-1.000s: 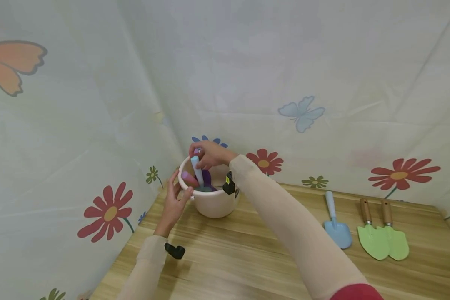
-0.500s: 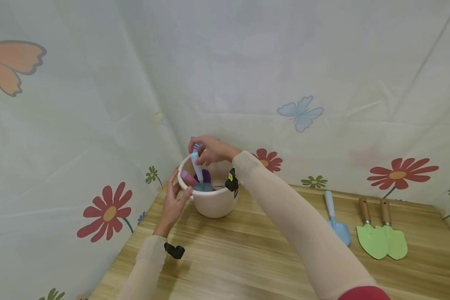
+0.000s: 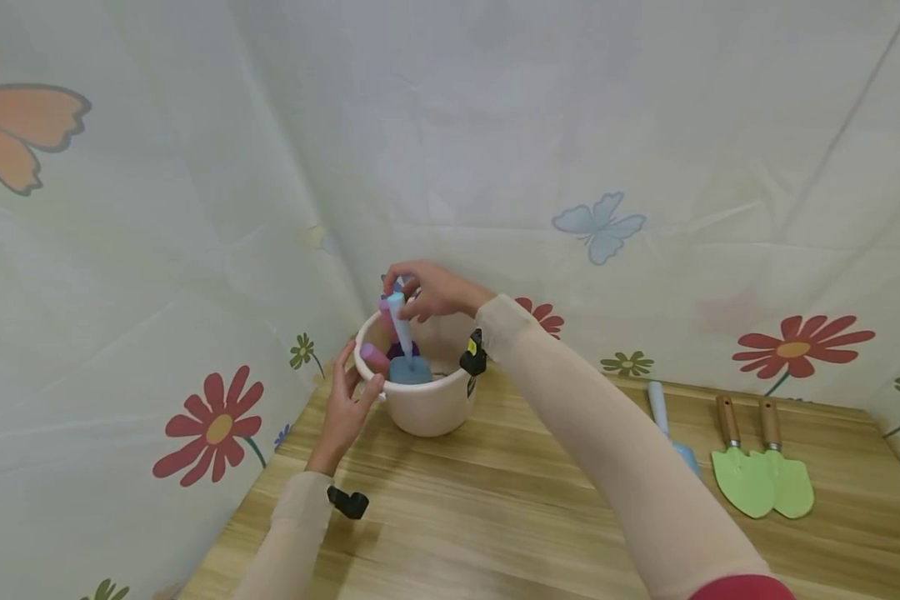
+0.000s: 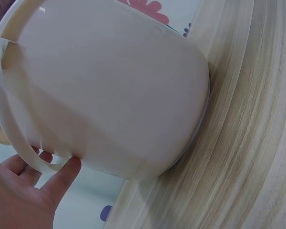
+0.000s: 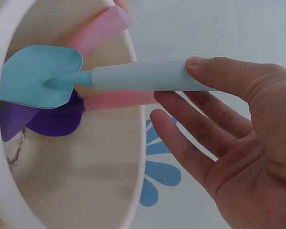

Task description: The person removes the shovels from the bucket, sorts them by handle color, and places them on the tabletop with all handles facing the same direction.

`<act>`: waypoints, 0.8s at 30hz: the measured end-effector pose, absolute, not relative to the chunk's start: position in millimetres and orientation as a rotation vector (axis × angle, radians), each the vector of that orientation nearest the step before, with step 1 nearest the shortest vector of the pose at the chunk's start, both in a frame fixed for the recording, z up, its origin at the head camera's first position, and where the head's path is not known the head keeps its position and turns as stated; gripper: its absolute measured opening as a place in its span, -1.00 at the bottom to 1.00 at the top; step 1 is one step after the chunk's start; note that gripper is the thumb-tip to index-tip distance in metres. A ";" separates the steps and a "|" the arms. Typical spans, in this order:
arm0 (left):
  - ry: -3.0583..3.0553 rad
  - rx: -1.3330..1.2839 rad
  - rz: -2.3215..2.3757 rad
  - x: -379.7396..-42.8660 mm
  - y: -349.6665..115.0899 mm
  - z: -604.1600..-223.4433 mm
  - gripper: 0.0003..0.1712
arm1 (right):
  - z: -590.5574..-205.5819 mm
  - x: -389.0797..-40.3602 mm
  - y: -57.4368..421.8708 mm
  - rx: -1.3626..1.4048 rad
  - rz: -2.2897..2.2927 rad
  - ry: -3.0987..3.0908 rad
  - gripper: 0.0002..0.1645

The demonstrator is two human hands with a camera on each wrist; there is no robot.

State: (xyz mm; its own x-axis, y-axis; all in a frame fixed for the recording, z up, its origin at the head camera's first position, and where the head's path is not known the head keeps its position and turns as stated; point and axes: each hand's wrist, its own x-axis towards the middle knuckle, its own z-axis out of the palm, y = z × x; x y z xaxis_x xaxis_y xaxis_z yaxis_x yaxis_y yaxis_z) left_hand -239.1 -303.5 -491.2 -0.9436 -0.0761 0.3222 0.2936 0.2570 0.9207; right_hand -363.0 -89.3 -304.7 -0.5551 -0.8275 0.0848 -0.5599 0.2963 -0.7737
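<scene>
A white bucket (image 3: 429,412) stands on the table. My left hand (image 3: 345,408) grips its left rim; the left wrist view shows the thumb on the outer wall near the bucket's handle (image 4: 12,117). Over the opening, my right hand (image 3: 444,292) pinches the pale handle of a light-blue trowel (image 5: 43,78) between thumb and fingers. The trowel's blade points down and remains inside the bucket in the head view. Beneath it lie purple blades (image 5: 57,119) and two pink handles, one (image 5: 97,31) leaning against the rim near my left hand.
On the right of the wooden table (image 3: 480,508) lie another light-blue trowel (image 3: 658,408), partly behind my right sleeve, and two overlapping green trowels (image 3: 742,483) with wooden handles. A flower-printed cloth (image 3: 457,150) hangs close behind the bucket.
My right hand has risen and shifted slightly right, drawing the light-blue trowel higher in the bucket. My left hand stays at the rim.
</scene>
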 end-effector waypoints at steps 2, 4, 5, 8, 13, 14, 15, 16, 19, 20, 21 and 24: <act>-2.239 -0.197 -1.744 -235.0 -301.1 -483.8 -0.08 | -303.3 -363.7 -87.4 -1.252 -1.135 2.254 -0.56; -2.248 -0.198 -1.744 -230.7 -298.6 -476.6 -0.07 | -301.7 -364.0 -85.3 -1.251 -1.142 2.270 -0.55; -2.253 -0.200 -1.739 -228.6 -297.4 -473.4 -0.07 | -300.8 -364.0 -84.4 -1.253 -1.149 2.274 -0.56; -2.256 -0.203 -1.724 -224.1 -295.0 -467.4 -0.07 | -297.8 -363.8 -81.1 -1.262 -1.180 2.273 -0.57; -2.249 -0.211 -1.719 -222.6 -293.9 -465.2 -0.08 | -292.8 -363.3 -73.7 -1.267 -1.255 2.242 -0.59; -2.249 -0.211 -1.719 -222.9 -294.2 -465.6 -0.08 | -292.0 -363.2 -72.1 -1.262 -1.272 2.235 -0.60; -2.249 -0.210 -1.718 -223.1 -294.5 -465.9 -0.08 | -291.6 -363.4 -70.7 -1.256 -1.289 2.229 -0.61; -2.247 -0.212 -1.719 -223.6 -294.7 -466.2 -0.07 | -291.2 -363.2 -69.4 -1.254 -1.307 2.223 -0.61; -2.250 -0.210 -1.713 -223.8 -294.8 -465.1 -0.08 | -290.6 -362.7 -65.5 -1.249 -1.343 2.211 -0.62; -2.250 -0.208 -1.710 -223.7 -294.4 -464.5 -0.08 | -290.6 -362.8 -64.3 -1.246 -1.348 2.210 -0.63; -2.250 -0.207 -1.710 -224.0 -294.2 -464.2 -0.08 | -290.3 -362.4 -63.1 -1.247 -1.353 2.210 -0.63; -2.248 -0.207 -1.715 -226.4 -295.3 -466.3 -0.08 | -289.3 -361.6 -59.9 -1.254 -1.362 2.216 -0.62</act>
State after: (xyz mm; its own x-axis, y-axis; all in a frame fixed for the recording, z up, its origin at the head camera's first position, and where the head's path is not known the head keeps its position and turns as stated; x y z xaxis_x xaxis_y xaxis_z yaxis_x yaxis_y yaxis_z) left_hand -226.4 -295.3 -466.3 -0.9431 -0.0694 0.3253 0.2954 0.2746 0.9151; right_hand -361.6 -59.9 -289.3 -0.5968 -0.7745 0.2098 -0.5370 0.1913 -0.8216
